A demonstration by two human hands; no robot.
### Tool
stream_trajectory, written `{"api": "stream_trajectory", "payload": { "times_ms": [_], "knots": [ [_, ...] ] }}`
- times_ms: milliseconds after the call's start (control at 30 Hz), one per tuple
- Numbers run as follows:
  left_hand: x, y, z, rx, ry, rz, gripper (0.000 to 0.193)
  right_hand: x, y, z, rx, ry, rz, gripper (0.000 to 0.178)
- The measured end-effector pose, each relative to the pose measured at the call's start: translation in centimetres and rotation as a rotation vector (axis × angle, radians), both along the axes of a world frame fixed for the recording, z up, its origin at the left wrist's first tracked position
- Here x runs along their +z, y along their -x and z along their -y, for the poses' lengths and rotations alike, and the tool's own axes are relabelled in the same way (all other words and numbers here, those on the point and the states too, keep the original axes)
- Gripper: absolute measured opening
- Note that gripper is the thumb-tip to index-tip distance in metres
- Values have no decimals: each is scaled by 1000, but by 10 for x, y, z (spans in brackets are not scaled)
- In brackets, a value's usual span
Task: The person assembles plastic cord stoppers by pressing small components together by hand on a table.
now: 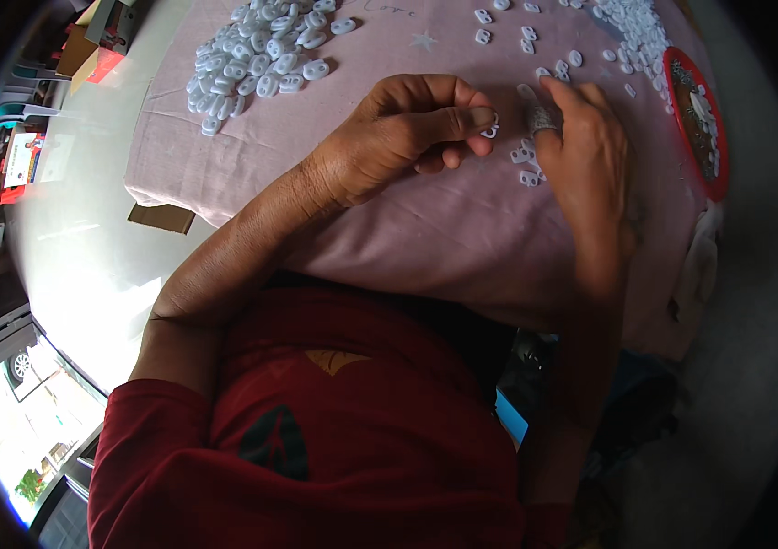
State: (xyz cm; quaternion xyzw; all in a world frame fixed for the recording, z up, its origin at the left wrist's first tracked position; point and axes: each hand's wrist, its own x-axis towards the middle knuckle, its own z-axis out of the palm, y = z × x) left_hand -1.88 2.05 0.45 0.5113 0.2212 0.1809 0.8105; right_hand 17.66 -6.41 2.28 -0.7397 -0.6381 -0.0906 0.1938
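Between the thumb and forefinger of my left hand (425, 119) is a small white two-holed plastic piece (490, 128). That hand is closed and held above the table edge. To its right, my right hand (590, 142) is low over the cloth, palm down, with fingers apart and partly hidden. A grey speckled wrap (544, 116) is around one of its digits. Beside its fingers lies a small group of white pieces (528, 174), partly covered by the hand. I see nothing clearly held in it.
A pink cloth (389, 206) covers the table. A heap of white two-holed pieces (261, 55) sits far left, smaller white pieces (631, 32) far right. At the right edge is a red-rimmed tray (720, 156) with white pieces. An open carton (101, 41) stands beyond, left.
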Motion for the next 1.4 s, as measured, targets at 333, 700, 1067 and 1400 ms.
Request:
{"api": "stream_trajectory", "payload": {
  "times_ms": [333,700,1067,1400],
  "knots": [
    [-6,-1,0,52,13,88,15,3,11,9,57,67,-548,35],
    [-2,-6,11,3,-63,95,14,19,43,49,-57,-103,-1331,29],
    [-6,-8,18,54,-122,80,13,10,53,55,-156,-106,-1419,25],
    [-7,-10,21,88,-141,73,14,3,50,60,-130,-124,-1444,27]
  ]
}}
